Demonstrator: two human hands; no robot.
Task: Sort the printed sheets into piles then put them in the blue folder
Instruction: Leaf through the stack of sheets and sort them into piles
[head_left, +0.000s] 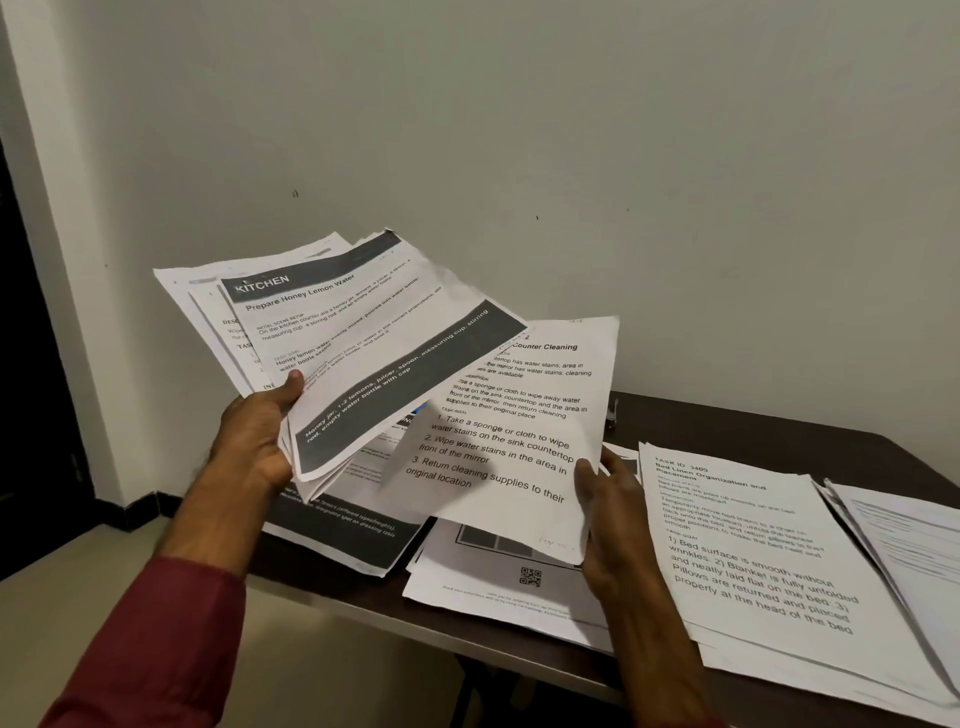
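One wide-angle head-worn camera, looking forward and down, sitting close behind the left hand and right hand gripping printed sheets, facing across a dark table toward a plain wall.

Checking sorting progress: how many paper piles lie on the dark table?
4: white dark-banded pile at left, white QR-code pile in the middle, white Bed Linen pile to its right, plain white pile at far right. Held sheets may hide more.

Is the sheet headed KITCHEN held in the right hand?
No, the KITCHEN sheet tops the stack gripped by the left hand; the right hand holds the Counter Cleaning sheet.
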